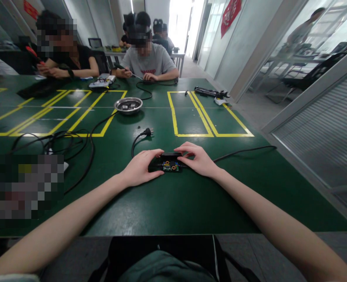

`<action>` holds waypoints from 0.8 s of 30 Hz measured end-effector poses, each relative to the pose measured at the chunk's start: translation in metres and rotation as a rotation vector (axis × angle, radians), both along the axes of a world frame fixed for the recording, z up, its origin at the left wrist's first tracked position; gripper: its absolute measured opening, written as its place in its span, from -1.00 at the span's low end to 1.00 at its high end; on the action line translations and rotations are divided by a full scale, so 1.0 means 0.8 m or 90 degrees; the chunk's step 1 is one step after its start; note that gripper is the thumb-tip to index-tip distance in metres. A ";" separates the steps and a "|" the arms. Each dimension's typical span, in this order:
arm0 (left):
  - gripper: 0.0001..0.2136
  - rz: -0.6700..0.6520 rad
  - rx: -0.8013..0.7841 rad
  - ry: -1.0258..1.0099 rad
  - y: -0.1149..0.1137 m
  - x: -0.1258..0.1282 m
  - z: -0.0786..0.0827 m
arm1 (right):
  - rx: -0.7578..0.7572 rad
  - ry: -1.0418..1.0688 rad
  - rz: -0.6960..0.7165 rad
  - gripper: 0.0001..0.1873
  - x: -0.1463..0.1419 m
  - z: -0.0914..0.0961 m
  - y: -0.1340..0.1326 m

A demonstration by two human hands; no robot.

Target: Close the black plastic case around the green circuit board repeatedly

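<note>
Bare forearms (98,203) cross the near table (161,213); between the hands, a circuit board (171,167) runs left-right, just nearer than its black casing (171,155); left hand (141,167) grips the casing's left end, right hand (199,159) its right.

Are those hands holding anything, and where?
A small open black box: the left hand holds its left end, the right hand its right end.

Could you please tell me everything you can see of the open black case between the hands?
The black case, seemingly plastic, sits open low over the green table; whether it rests there is unclear. A circuit board with two orange ring-shaped coils shows, a black section behind it. The left grip holds its left end, the right grip its right rear.
</note>
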State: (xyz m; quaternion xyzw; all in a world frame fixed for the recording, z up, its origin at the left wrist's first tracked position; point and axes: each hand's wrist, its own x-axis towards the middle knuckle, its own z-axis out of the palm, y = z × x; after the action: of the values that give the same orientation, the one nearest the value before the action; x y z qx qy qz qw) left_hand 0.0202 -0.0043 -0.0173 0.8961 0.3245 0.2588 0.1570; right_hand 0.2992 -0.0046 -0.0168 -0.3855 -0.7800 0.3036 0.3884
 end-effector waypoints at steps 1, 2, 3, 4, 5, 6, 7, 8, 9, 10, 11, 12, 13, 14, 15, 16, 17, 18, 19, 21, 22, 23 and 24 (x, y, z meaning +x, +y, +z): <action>-0.41 0.000 -0.007 -0.005 0.000 0.000 0.000 | -0.003 0.006 -0.004 -0.78 -0.001 0.000 -0.001; -0.39 -0.002 -0.013 -0.011 0.000 -0.001 0.001 | -0.003 0.014 -0.013 -0.81 -0.002 0.000 -0.001; -0.37 -0.006 -0.017 -0.019 -0.001 -0.001 0.002 | -0.001 0.022 -0.022 -0.84 -0.003 0.000 -0.001; -0.36 -0.012 -0.021 -0.028 -0.001 -0.001 0.003 | -0.002 0.029 -0.029 -0.85 -0.004 -0.001 -0.002; -0.35 -0.016 -0.024 -0.038 -0.002 -0.001 0.004 | -0.003 0.037 -0.034 -0.86 -0.005 -0.001 -0.003; -0.35 -0.020 -0.029 -0.049 -0.003 -0.001 0.005 | -0.006 0.044 -0.036 -0.87 -0.006 0.000 -0.004; -0.35 -0.024 -0.035 -0.059 -0.004 0.000 0.005 | -0.012 0.048 -0.033 -0.86 -0.007 0.000 -0.005; -0.37 -0.029 -0.043 -0.068 -0.004 0.000 0.005 | -0.018 0.050 -0.027 -0.86 -0.008 0.001 -0.006; -0.38 -0.036 -0.054 -0.075 -0.005 0.000 0.005 | -0.025 0.051 -0.022 -0.85 -0.008 0.001 -0.007; -0.39 -0.043 -0.063 -0.083 -0.006 0.001 0.005 | -0.031 0.051 -0.018 -0.85 -0.009 0.002 -0.008; -0.41 -0.050 -0.072 -0.090 -0.006 0.001 0.004 | -0.038 0.049 -0.012 -0.85 -0.009 0.003 -0.009; -0.42 -0.057 -0.080 -0.096 -0.006 0.002 0.004 | -0.045 0.046 -0.006 -0.86 -0.009 0.004 -0.009; -0.42 -0.062 -0.085 -0.100 -0.006 0.002 0.004 | -0.050 0.042 0.001 -0.86 -0.009 0.004 -0.010; -0.42 -0.065 -0.090 -0.101 -0.006 0.002 0.004 | -0.051 0.035 0.009 -0.86 -0.008 0.005 -0.009; -0.42 -0.065 -0.091 -0.101 -0.006 0.002 0.004 | -0.048 0.026 0.017 -0.86 -0.008 0.005 -0.009; -0.42 -0.065 -0.090 -0.097 -0.006 0.002 0.005 | -0.040 0.018 0.027 -0.86 -0.007 0.005 -0.009; -0.43 -0.064 -0.087 -0.092 -0.007 0.002 0.005 | -0.032 0.012 0.035 -0.86 -0.006 0.005 -0.009; -0.43 -0.063 -0.080 -0.087 -0.007 0.002 0.006 | -0.024 0.009 0.043 -0.86 -0.006 0.005 -0.009; -0.44 -0.063 -0.072 -0.083 -0.007 0.002 0.007 | -0.020 0.009 0.050 -0.85 -0.006 0.006 -0.008; -0.45 -0.063 -0.057 -0.077 -0.007 0.002 0.007 | -0.022 0.009 0.057 -0.85 -0.005 0.006 -0.008; -0.45 -0.062 -0.053 -0.076 -0.007 0.002 0.006 | -0.026 0.008 0.059 -0.85 -0.004 0.006 -0.008; -0.45 -0.062 -0.052 -0.074 -0.006 0.002 0.006 | -0.033 0.008 0.062 -0.85 -0.003 0.007 -0.008; -0.45 -0.062 -0.056 -0.072 -0.006 0.001 0.005 | -0.040 0.008 0.066 -0.86 -0.002 0.007 -0.008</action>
State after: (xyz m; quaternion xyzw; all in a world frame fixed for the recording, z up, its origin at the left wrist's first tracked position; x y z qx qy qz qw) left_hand 0.0213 -0.0090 -0.0133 0.8872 0.2822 0.2864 0.2263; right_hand 0.2974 -0.0108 -0.0111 -0.3544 -0.7866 0.3499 0.3650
